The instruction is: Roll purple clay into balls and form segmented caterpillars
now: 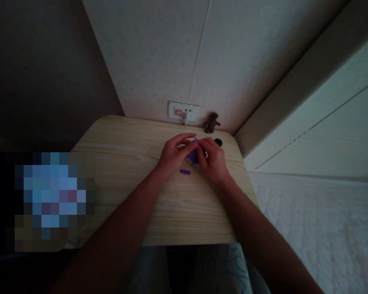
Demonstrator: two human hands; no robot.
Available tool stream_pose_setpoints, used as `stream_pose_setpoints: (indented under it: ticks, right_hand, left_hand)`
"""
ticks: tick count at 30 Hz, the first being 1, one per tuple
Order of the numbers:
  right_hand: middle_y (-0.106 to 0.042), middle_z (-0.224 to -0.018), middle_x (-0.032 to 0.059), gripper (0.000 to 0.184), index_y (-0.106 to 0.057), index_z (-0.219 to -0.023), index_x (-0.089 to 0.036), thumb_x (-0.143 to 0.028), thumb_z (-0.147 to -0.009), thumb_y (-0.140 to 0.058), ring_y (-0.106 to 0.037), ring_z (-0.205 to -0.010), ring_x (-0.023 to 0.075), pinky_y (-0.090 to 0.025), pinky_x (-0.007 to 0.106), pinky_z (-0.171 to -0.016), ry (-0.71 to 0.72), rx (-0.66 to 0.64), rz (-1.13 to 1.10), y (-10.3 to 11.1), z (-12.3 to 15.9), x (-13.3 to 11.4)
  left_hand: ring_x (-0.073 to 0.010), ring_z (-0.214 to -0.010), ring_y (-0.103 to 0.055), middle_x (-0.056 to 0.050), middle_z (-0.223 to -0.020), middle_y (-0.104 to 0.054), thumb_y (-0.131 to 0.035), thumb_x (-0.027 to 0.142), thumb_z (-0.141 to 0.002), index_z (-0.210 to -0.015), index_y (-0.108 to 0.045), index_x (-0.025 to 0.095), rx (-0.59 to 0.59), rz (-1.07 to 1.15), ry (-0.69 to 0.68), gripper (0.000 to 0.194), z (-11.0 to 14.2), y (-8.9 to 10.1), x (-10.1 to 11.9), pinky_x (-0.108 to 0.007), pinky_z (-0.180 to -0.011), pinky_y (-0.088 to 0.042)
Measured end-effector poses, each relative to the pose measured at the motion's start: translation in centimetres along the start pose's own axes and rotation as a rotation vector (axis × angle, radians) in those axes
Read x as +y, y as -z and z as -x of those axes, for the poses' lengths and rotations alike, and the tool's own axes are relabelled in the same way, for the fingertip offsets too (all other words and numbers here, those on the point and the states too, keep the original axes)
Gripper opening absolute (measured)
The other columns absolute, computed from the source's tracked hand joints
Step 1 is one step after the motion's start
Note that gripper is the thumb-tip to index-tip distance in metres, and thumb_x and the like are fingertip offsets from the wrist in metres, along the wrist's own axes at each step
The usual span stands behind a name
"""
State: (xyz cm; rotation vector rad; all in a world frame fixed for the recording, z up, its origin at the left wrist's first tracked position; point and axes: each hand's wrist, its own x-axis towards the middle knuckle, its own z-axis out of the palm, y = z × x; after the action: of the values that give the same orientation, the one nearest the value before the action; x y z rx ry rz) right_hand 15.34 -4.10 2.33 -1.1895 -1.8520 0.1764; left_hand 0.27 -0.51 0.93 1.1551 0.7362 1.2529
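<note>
A soft-looking purple piece (192, 157), perhaps modelling clay, is held between my two hands above the wooden table. My left hand (172, 155) pinches its upper left part between thumb and fingers. From the other side my right hand (214, 160) grips it, with fingers curled and partly hiding it. Just below the hands lies a small purple roll (185, 172) with a bumpy outline. Behind my right hand a round black thing (218, 142) is partly covered. A small brown bear-like figure (212, 123) stands upright near the wall.
The pale wooden table (122, 163) has rounded far corners and meets the wall. A wall socket (183, 111) with a plug in it sits just above the far edge. To the right are a white quilted surface (319, 228) and a pale panel (331, 134). A blurred patch covers the left.
</note>
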Motion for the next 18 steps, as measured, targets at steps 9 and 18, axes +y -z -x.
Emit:
stream_pose_setpoints:
  ticks: [9,18]
  right_hand:
    - [-0.074,-0.099,0.0092,0.024,-0.074,-0.104,-0.023,-0.043,-0.091,-0.075,-0.066,-0.083,0.0220,-0.056,0.038,-0.080,-0.079,0.087,0.002,0.24,0.18,0.12]
    - [-0.078,-0.085,0.0058,0.027,-0.079,-0.096,-0.022,-0.045,-0.097,-0.066,-0.067,-0.073,0.0193,-0.054,0.035,-0.070,-0.219,0.139,-0.187,-0.48,0.45,-0.08]
  left_hand:
    - [-0.0183,-0.083,-0.071,-0.006,-0.090,-0.079,-0.081,0.042,-0.080,-0.090,-0.080,0.017,0.084,-0.121,-0.093,0.027,-0.47,0.43,-0.03,-0.028,-0.077,-0.056]
    - [-0.0159,-0.080,-0.068,-0.006,-0.088,-0.077,-0.084,0.049,-0.077,-0.091,-0.078,0.016,0.022,-0.038,-0.063,0.036,-0.24,-0.24,0.10,-0.028,-0.077,-0.054]
